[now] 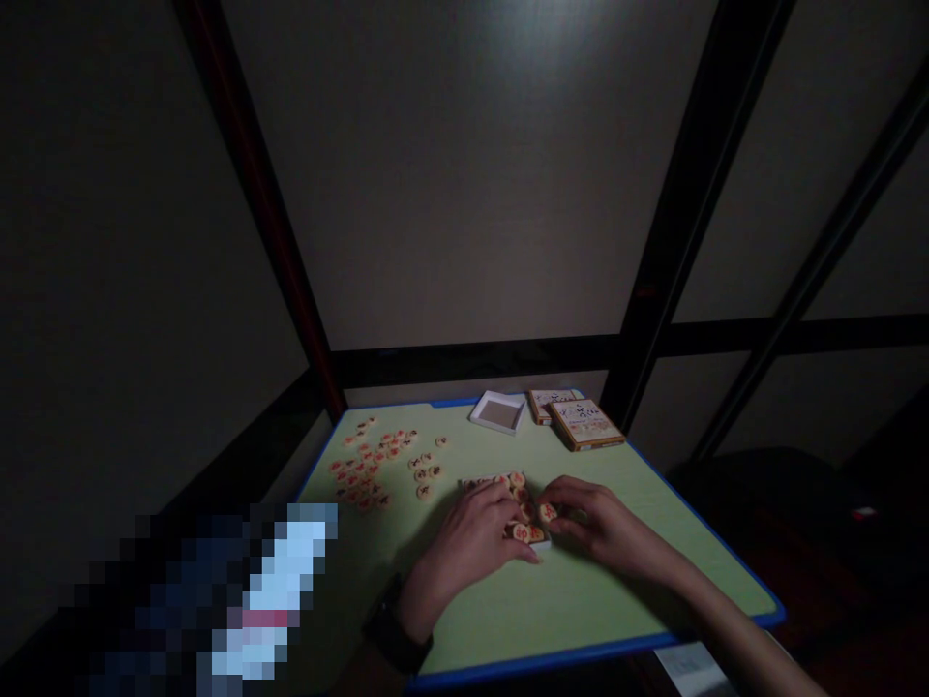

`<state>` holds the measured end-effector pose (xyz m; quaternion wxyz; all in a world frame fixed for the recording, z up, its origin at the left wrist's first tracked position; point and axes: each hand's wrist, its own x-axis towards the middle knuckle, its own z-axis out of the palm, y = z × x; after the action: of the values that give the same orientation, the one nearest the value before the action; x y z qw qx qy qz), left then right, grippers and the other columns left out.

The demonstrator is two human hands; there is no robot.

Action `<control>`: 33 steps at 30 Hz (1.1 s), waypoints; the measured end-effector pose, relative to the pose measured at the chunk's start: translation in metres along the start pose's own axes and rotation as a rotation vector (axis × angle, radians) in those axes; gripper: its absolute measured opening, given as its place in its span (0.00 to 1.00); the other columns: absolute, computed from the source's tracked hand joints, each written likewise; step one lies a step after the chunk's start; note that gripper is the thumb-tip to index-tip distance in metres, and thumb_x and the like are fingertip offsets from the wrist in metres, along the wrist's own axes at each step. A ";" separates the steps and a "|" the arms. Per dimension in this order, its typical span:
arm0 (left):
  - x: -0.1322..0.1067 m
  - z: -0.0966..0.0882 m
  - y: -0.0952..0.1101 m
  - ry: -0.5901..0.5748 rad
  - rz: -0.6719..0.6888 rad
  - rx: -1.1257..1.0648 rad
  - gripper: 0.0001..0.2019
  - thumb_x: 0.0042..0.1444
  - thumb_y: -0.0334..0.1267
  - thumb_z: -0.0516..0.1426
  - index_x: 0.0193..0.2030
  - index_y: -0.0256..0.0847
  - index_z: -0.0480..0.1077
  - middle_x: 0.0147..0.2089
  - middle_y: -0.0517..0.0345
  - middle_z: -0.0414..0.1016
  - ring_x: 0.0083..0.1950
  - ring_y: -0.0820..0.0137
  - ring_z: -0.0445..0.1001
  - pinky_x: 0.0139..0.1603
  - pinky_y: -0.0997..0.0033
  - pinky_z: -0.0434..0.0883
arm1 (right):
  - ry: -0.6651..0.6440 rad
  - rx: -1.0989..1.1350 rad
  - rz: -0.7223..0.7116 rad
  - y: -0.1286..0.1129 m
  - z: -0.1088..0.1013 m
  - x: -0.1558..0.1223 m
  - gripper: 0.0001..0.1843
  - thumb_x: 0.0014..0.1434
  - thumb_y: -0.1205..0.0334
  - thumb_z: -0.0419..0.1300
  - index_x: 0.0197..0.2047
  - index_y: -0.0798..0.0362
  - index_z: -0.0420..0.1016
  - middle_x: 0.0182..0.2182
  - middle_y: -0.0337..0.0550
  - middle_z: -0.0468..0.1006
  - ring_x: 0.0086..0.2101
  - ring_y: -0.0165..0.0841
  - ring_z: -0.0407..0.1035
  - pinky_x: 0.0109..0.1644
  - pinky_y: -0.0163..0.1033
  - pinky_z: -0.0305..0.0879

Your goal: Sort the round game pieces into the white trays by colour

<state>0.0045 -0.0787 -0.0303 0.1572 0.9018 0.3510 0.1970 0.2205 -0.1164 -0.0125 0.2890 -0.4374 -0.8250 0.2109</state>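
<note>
A small shallow box filled with round wooden game pieces lies in the middle of the green table. My left hand rests curled over the box's left side, fingers on the pieces. My right hand is at the box's right edge, its fingertips pinched on one round piece. Much of the box is hidden under both hands.
Several loose round pieces are scattered on the table's far left. A white box lid and two brown boxes sit at the far edge. Dark frame bars rise behind. A blurred patch covers the lower left.
</note>
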 end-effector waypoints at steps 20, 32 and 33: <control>-0.017 -0.020 -0.011 0.129 -0.062 -0.082 0.27 0.40 0.49 0.72 0.48 0.46 0.77 0.49 0.54 0.75 0.52 0.61 0.71 0.55 0.62 0.69 | -0.095 -0.080 -0.032 0.002 0.014 0.002 0.15 0.61 0.64 0.62 0.52 0.53 0.78 0.48 0.53 0.77 0.49 0.40 0.71 0.54 0.45 0.67; -0.031 -0.032 -0.040 -0.175 -0.258 0.001 0.56 0.34 0.53 0.69 0.71 0.39 0.54 0.72 0.42 0.56 0.72 0.51 0.54 0.71 0.54 0.54 | 0.394 -0.550 0.358 0.108 -0.055 0.035 0.34 0.53 0.41 0.63 0.58 0.52 0.73 0.60 0.58 0.68 0.59 0.55 0.61 0.61 0.59 0.59; -0.031 -0.031 -0.040 -0.170 -0.261 0.001 0.55 0.34 0.52 0.69 0.70 0.38 0.55 0.71 0.42 0.56 0.71 0.51 0.55 0.71 0.55 0.54 | 0.361 -0.604 0.430 0.115 -0.054 0.037 0.37 0.54 0.39 0.62 0.62 0.51 0.70 0.63 0.57 0.64 0.61 0.57 0.57 0.61 0.62 0.58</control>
<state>-0.0530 -0.0676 -0.0279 0.2101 0.8622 0.4506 0.0974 0.3092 -0.0193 -0.0306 0.2370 -0.6949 -0.6758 -0.0654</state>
